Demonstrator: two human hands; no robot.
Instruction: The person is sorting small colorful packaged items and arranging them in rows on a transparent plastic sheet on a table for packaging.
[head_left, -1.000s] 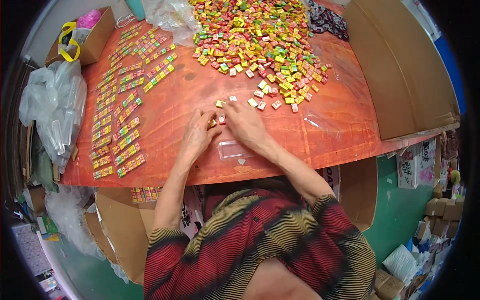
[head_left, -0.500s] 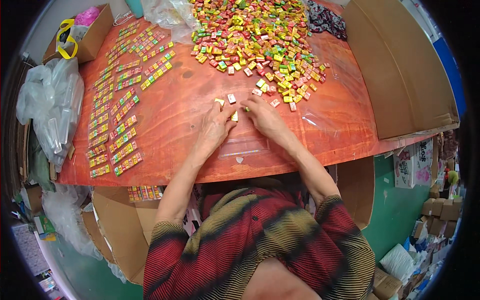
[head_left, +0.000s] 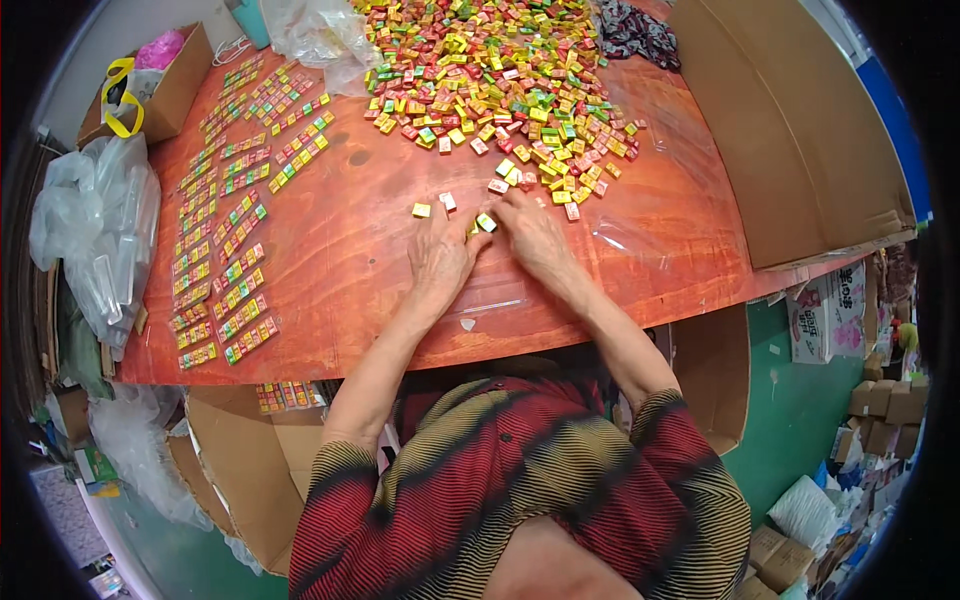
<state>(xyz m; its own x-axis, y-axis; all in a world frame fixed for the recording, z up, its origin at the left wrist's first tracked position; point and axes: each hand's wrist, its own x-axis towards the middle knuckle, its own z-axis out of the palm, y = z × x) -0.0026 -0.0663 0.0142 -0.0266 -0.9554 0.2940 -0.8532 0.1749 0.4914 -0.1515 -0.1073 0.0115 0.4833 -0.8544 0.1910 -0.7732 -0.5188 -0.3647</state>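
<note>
My left hand (head_left: 438,262) rests on the red-brown wooden table (head_left: 370,275), its thumb and fingers closed around a small yellow-and-white box (head_left: 486,222). Just past its fingertips lie a loose yellow box (head_left: 421,210) and a pink-and-white one (head_left: 447,202). Close beside it, my right hand (head_left: 540,242) has its fingers bent together at the near edge of a heap of small coloured boxes (head_left: 490,75). A pink box (head_left: 498,186) lies right by those fingertips. Whatever the right fingers pinch is hidden. Between my wrists sits a clear plastic piece (head_left: 495,303).
Rows of small boxes (head_left: 240,315) cover the table's left side. A large cardboard box (head_left: 790,130) stands at right; patterned cloth (head_left: 640,38) lies at the back. Clear plastic packaging (head_left: 100,220) hangs by the left edge. An open carton (head_left: 240,450) sits below the table.
My left hand has shifted right toward my right hand, bringing the held box along. The loose yellow box now lies clear of the left fingers. The whole view has shifted slightly.
</note>
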